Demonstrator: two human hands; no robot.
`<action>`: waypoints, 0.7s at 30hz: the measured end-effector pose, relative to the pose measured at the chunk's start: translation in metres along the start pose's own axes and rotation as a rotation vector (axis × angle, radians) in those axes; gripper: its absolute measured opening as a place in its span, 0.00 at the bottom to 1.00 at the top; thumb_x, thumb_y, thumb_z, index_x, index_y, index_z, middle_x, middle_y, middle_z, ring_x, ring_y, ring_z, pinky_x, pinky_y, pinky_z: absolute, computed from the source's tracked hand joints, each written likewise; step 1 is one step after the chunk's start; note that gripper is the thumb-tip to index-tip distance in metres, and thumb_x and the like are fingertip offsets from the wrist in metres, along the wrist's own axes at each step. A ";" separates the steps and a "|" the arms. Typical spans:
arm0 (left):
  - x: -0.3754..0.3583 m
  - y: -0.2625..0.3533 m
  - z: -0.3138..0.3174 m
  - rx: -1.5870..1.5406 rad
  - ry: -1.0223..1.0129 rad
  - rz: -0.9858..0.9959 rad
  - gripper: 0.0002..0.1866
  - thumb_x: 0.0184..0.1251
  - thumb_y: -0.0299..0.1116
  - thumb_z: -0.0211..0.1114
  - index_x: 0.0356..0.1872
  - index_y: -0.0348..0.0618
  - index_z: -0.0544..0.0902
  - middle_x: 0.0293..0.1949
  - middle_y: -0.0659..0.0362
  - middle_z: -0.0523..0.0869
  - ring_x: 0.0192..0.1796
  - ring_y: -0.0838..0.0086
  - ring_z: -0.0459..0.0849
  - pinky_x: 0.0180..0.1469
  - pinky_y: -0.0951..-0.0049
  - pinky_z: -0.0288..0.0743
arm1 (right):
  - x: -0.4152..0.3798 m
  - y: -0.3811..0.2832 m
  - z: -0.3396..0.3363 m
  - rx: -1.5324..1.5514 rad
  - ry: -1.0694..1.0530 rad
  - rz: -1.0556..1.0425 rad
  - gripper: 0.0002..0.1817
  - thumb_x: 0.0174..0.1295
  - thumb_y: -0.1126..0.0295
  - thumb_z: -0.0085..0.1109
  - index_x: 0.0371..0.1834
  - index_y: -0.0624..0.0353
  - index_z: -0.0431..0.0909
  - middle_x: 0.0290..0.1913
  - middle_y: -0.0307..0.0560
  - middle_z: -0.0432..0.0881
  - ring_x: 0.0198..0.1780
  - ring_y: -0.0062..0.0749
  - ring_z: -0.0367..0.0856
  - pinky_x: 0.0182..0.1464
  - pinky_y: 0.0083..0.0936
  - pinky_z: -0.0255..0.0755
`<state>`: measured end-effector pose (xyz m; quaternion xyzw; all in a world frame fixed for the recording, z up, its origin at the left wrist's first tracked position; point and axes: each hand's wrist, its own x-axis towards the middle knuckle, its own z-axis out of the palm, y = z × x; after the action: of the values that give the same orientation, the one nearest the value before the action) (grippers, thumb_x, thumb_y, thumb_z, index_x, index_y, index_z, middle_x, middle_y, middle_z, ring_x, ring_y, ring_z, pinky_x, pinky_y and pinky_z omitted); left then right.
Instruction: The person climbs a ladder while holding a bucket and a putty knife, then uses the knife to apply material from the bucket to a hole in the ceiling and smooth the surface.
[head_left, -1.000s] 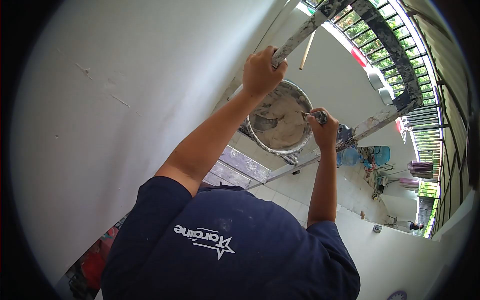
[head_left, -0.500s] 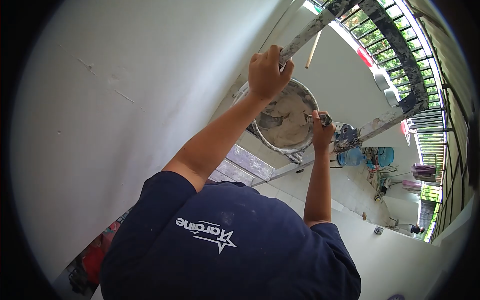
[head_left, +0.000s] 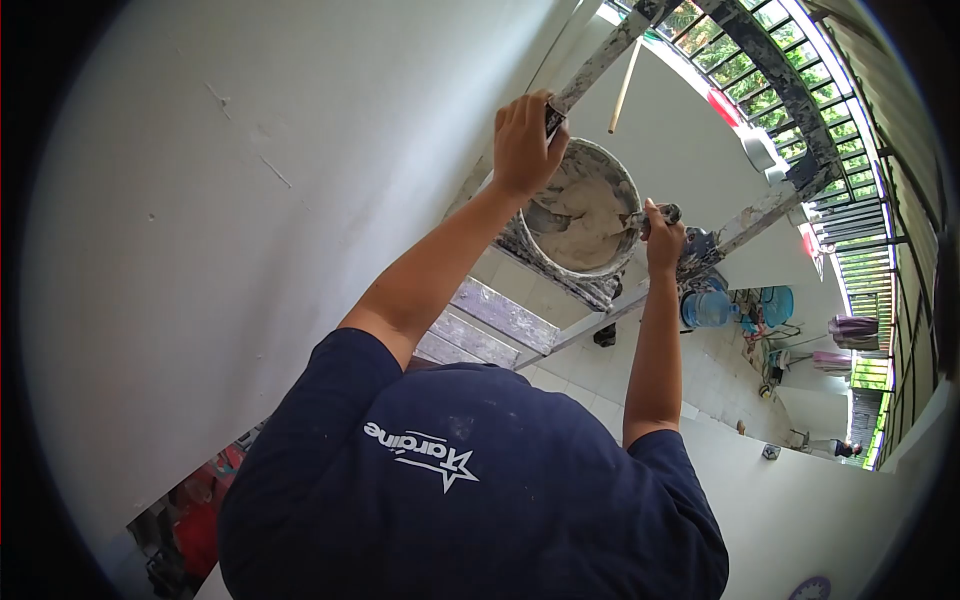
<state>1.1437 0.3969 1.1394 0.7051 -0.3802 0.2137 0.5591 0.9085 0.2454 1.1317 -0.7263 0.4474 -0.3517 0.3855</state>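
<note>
My left hand is closed around the end of a paint-smeared ladder rail, beside the white wall. Below and right of it stands a bucket with a crusted rim, holding pale, thick putty. My right hand grips the handle of a trowel at the bucket's right rim. The metal shank points into the bucket; the blade's shape is hard to make out. A dark grey patch lies in the putty's left side.
Purple-stained ladder steps lie below the bucket. A second ladder rail runs to the right. The white wall fills the left. Farther down are a blue water jug and a barred railing.
The view has shifted slightly. My right hand and the trowel handle have moved a little up and right relative to the bucket. My left hand stays on the rail.
</note>
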 end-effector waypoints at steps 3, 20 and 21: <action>-0.078 -0.011 -0.001 -0.042 -0.034 -0.239 0.34 0.74 0.42 0.63 0.72 0.39 0.60 0.68 0.46 0.67 0.74 0.49 0.62 0.75 0.41 0.47 | -0.009 -0.013 -0.003 -0.032 -0.080 -0.047 0.14 0.66 0.64 0.69 0.28 0.62 0.83 0.17 0.36 0.76 0.20 0.19 0.73 0.26 0.26 0.68; -0.112 -0.021 0.017 -0.098 -0.051 -0.540 0.27 0.77 0.43 0.60 0.70 0.46 0.63 0.65 0.51 0.68 0.71 0.53 0.62 0.72 0.44 0.45 | -0.071 -0.056 0.052 -0.089 -0.429 -0.357 0.12 0.62 0.65 0.72 0.34 0.63 0.84 0.25 0.43 0.82 0.27 0.23 0.78 0.33 0.25 0.72; -0.112 -0.020 0.016 -0.103 -0.069 -0.546 0.27 0.77 0.43 0.60 0.70 0.46 0.63 0.65 0.51 0.68 0.71 0.53 0.62 0.72 0.44 0.45 | -0.069 -0.060 0.039 0.052 -0.370 -0.191 0.11 0.64 0.65 0.72 0.33 0.62 0.86 0.22 0.35 0.79 0.25 0.15 0.73 0.29 0.19 0.67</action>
<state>1.0879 0.4170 1.0407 0.7589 -0.2054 0.0114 0.6179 0.9404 0.3367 1.1549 -0.8074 0.2888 -0.2588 0.4447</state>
